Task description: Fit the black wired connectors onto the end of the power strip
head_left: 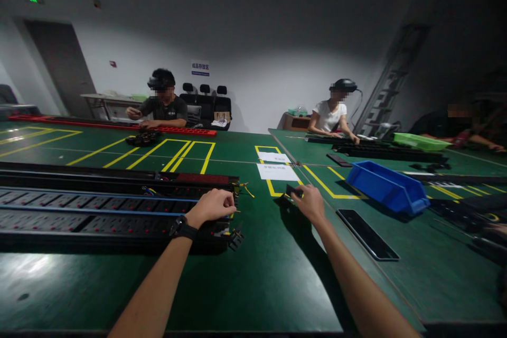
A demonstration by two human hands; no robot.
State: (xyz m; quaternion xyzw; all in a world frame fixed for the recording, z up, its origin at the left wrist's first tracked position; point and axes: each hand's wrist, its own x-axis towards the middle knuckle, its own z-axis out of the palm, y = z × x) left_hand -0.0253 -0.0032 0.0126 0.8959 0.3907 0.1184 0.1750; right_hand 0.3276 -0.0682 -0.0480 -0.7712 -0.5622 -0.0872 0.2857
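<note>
My left hand [212, 205], with a dark watch on its wrist, is closed at the right end of a row of long black strips [119, 216]. A thin wire tip [238, 212] sticks out from its pinched fingers. My right hand [311, 203] is raised a little over the green table, to the right of the strips, and pinches a small flat black piece [292, 190]. At the near strip's end sits a black slotted end piece [236, 240]. Loose yellow wires [247, 189] poke out of the strip ends farther back.
A blue bin [386, 187] and a dark tablet-like device [367, 234] lie to the right. Paper sheets [277, 171] rest ahead on the green table [253, 285], marked with yellow tape. Co-workers [168, 105] sit across it. A green tray [420, 142] stands at far right.
</note>
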